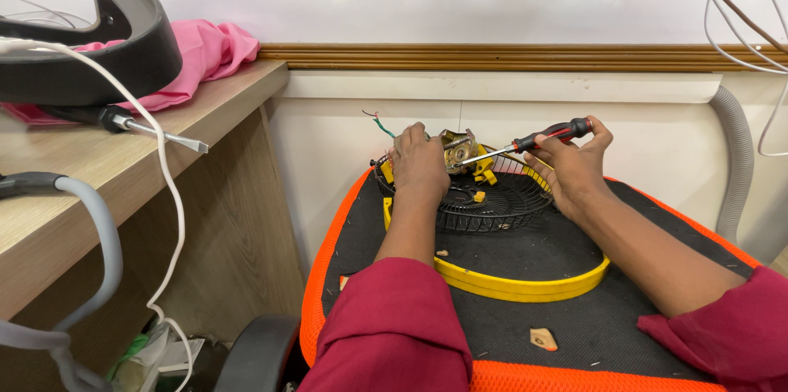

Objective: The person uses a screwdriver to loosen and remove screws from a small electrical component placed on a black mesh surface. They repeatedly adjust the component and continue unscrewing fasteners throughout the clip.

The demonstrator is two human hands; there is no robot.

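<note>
My left hand (pixel 419 164) grips a small metal fan motor (pixel 458 149) with yellow plastic parts, held over a black wire fan grille (pixel 492 207). My right hand (pixel 574 166) holds a red and black screwdriver (pixel 533 142), whose tip touches the motor. A yellow ring frame (pixel 525 284) lies around the grille on a black chair seat with an orange edge (pixel 316 277). Thin green and red wires (pixel 377 121) stick out left of the motor.
A wooden desk (pixel 98 187) at left carries a second screwdriver (pixel 139 125), a pink cloth (pixel 209 51), a black curved part (pixel 90 47) and a white cable (pixel 168 187). A grey ribbed hose (pixel 739 162) runs down the wall at right. Small wood-coloured chips (pixel 543 338) lie on the seat.
</note>
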